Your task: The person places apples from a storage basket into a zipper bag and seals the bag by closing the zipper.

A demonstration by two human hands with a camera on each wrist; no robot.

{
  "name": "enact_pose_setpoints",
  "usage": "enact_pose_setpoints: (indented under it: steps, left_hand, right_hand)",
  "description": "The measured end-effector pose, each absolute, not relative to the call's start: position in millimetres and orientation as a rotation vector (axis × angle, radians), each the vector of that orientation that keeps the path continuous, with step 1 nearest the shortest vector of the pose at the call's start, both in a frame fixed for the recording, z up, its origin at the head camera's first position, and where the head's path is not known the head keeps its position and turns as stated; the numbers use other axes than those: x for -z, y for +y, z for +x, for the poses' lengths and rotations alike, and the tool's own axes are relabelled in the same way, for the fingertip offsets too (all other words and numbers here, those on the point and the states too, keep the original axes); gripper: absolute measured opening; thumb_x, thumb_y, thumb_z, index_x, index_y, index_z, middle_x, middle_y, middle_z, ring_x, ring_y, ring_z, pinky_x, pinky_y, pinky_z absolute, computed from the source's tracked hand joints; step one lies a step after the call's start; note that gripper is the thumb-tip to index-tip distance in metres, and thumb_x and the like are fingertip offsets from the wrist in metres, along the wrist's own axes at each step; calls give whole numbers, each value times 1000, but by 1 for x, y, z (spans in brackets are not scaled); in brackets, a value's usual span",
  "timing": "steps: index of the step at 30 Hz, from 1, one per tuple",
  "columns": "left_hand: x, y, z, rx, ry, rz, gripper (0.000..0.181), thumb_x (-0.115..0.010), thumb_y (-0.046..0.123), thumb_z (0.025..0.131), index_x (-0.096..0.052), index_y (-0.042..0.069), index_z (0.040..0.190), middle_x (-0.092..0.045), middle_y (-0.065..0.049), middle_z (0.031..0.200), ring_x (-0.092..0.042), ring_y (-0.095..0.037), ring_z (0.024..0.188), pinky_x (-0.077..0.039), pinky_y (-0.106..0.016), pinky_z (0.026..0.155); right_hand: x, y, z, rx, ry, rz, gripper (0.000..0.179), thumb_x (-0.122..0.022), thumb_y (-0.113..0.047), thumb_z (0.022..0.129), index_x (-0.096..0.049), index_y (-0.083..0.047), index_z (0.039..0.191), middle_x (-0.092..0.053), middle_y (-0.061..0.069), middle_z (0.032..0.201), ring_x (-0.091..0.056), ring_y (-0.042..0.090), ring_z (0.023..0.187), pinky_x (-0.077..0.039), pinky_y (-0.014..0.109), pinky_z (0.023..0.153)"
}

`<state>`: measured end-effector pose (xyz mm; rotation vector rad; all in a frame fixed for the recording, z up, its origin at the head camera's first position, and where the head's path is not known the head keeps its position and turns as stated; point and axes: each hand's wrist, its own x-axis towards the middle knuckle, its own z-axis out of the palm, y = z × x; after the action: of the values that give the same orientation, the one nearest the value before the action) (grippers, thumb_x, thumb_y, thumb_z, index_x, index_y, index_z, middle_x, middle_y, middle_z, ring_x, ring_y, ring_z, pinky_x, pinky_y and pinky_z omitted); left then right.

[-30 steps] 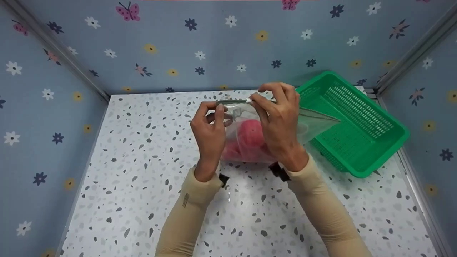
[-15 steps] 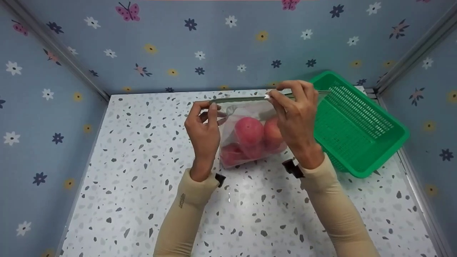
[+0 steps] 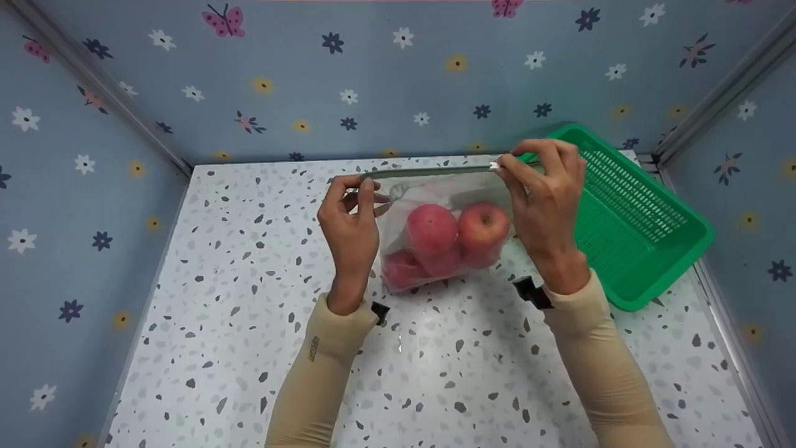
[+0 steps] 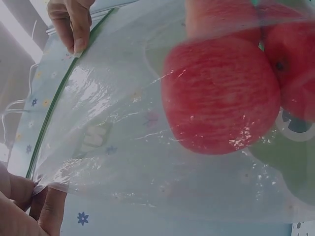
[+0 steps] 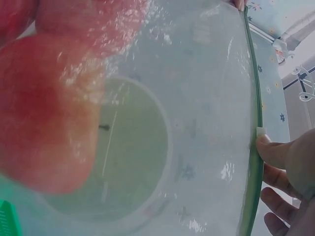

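A clear zip bag (image 3: 448, 186) with a green seal strip stands in the middle of the table, holding several red apples (image 3: 431, 228). My left hand (image 3: 351, 233) pinches the top left corner of the bag between thumb and fingers. Along the strip, my right hand (image 3: 547, 205) pinches the small white slider (image 3: 495, 166) near the right end. In the right wrist view, the thumb presses on that slider (image 5: 261, 131), with the green strip (image 5: 254, 182) running on past it. A large apple (image 4: 221, 96) shows through the plastic in the left wrist view.
A green plastic basket (image 3: 660, 274) with perforated sides stands at the right, partly behind my right hand. The speckled white table (image 3: 249, 298) is bounded by blue flowered panels (image 3: 398, 81) at the back and sides.
My right hand has moved right along the strip with the slider, uncovering more of the apples. The left hand has shifted slightly left, and the bag's top edge is stretched straighter.
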<state>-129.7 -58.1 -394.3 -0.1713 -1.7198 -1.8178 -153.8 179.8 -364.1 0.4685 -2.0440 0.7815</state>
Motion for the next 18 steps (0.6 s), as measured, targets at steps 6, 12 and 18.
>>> enact_pose_setpoints:
  steps: [6,12,18]
  left_hand:
    - [395,-60,-130,1805,-1722,-181,12,-57,-1,106,-64,-11,102,-66,-20,96,-72,-15,74,-65,-38,71]
    - [396,-62,-132,1794,-1726,-177,12,-57,-1,106,-64,-11,102,-67,-20,95,-72,-13,74,-65,-38,71]
    - [398,-64,-133,1796,-1713,-167,12,-57,-1,106,-64,-10,101,-66,-19,93,-72,-13,74,-65,-37,72]
  right_hand:
    - [364,189,-155,-785,-2053,451,12,-77,-16,93,-84,-6,95,-70,14,106,-53,39,106,-36,56,96]
    - [365,198,-155,-782,-2063,439,12,-77,-15,93,-84,-6,96,-70,14,107,-53,39,106,-35,57,96]
    - [365,206,-156,-784,-2067,430,12,-76,-15,95,-84,-6,95,-69,16,107,-51,40,106,-35,57,99]
